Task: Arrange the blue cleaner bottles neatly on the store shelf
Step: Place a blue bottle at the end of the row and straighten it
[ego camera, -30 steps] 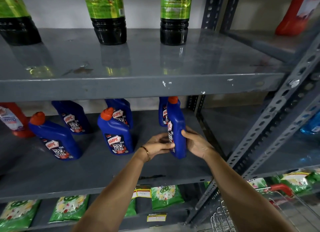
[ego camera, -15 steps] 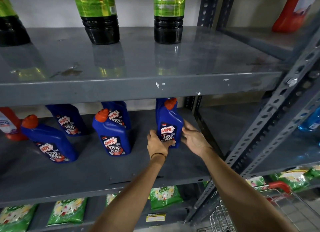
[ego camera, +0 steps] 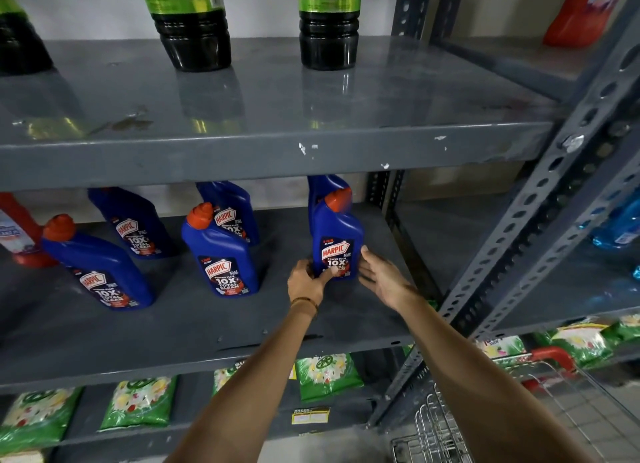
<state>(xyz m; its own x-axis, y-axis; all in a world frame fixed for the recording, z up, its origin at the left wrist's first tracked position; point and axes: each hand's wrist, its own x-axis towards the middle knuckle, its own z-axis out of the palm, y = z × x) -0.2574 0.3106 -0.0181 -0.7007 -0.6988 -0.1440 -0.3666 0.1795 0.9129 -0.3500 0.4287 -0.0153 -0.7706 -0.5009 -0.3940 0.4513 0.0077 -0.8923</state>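
Several blue Harpic cleaner bottles with orange caps stand in two rows on the grey middle shelf (ego camera: 173, 327). The front right bottle (ego camera: 336, 234) is upright with its label facing me. My left hand (ego camera: 306, 282) grips its lower left corner, thumb across the label's bottom. My right hand (ego camera: 381, 275) lies flat by the bottle's lower right side, fingers spread and fingertips touching it. Another blue bottle (ego camera: 323, 187) stands right behind it. Further left are a middle pair (ego camera: 220, 255) (ego camera: 237, 213) and a left pair (ego camera: 98, 265) (ego camera: 133, 223).
A red bottle (ego camera: 19, 234) stands at the shelf's far left. Dark bottles with green labels (ego camera: 329, 30) stand on the upper shelf (ego camera: 277, 151). Green packets (ego camera: 327, 376) fill the lower shelf. A slotted steel upright (ego camera: 540, 199) and a wire cart (ego camera: 450, 431) are on the right.
The front right bottle was turned from side-on to label-forward and set further back on the shelf. My right hand has loosened from it and now lies flat beside it.
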